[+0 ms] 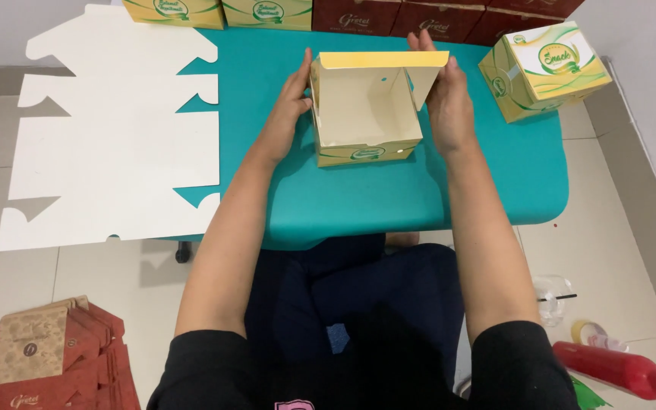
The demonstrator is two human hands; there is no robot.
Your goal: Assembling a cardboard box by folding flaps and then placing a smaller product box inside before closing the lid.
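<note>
A small open box (pixel 366 114), cream inside and yellow-green outside, sits near the middle of the teal table (pixel 389 197), closer to its far edge than its near one. Its lid stands up at the far side and its open top faces the camera. The box lies straight ahead of the person, squarely between the 2 hands, so neither arm is clearly nearer; its longer side runs left to right, parallel to the table's near edge.

The left hand (pixel 288 102) lies flat against the box's left wall, fingers extended along it. The right hand (pixel 443 95) presses the right side, fingers straight and reaching up past the raised lid, with a side flap tilted inward just beside the palm. Both hands are spread, not pinching.

At the table's right far corner stands a finished yellow-green box (pixel 544 70), closed and turned at an angle. A row of yellow and dark red boxes (pixel 351 14) lines the far edge. A stack of white die-cut card blanks (pixel 111 129) overhangs the left edge. On the floor lie red-brown flat cartons (pixel 47 357) at left and a red bottle (pixel 616 370) at right.
</note>
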